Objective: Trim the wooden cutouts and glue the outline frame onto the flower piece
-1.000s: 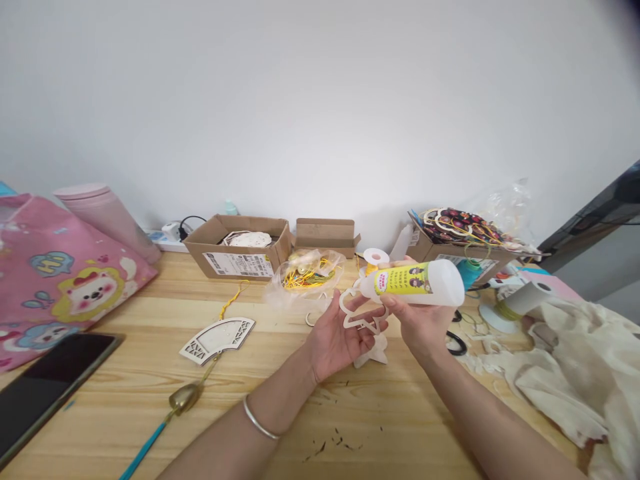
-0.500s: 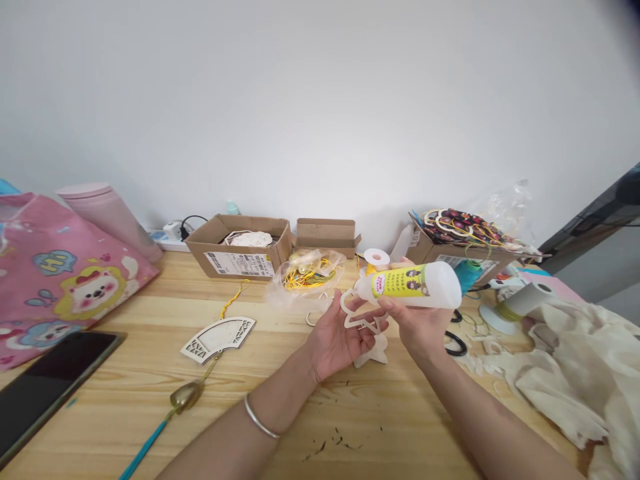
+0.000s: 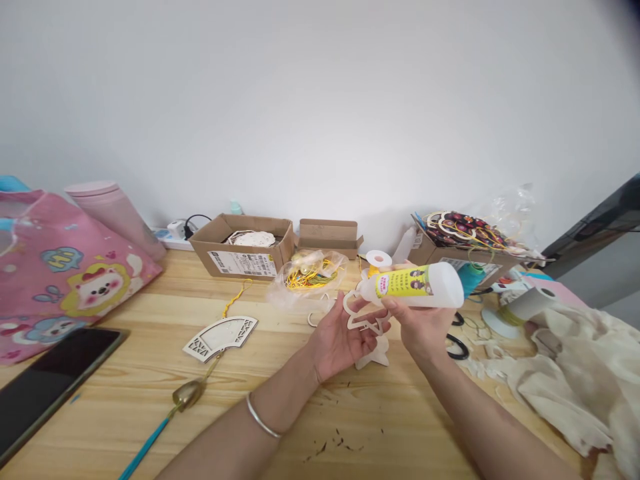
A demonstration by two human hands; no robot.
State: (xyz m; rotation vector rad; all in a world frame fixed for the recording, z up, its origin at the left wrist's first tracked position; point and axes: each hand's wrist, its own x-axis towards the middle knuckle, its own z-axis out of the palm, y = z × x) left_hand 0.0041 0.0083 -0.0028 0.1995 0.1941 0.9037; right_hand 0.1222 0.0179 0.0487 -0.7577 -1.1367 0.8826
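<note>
My left hand [image 3: 340,340] holds a thin pale wooden cutout frame [image 3: 354,323] with a scalloped outline, its palm turned up. In my right hand [image 3: 420,323] is a white glue bottle [image 3: 443,285] with a yellow label, tipped on its side. The bottle's nozzle end points left, close over the cutout's upper edge; whether it touches I cannot tell. Beneath my hands a pale flower-like wooden piece [image 3: 375,353] lies on the table, partly hidden. Left of them rests a fan-shaped wooden pendant [image 3: 220,338] with a yellow cord, a brass-coloured bell and a teal tassel.
At the back stand a cardboard box [image 3: 240,260] of wooden pieces, a bag of yellow cords [image 3: 313,275] and another box [image 3: 430,250] piled with dark patterned pieces. Cream cloth [image 3: 565,380] and a spool [image 3: 525,310] lie right; a phone [image 3: 55,380] and pink bag [image 3: 75,273] left.
The whole view has shifted slightly, so things on the table appear a little further right. Both hands keep their holds, with the bottle still tilted over the cutout.
</note>
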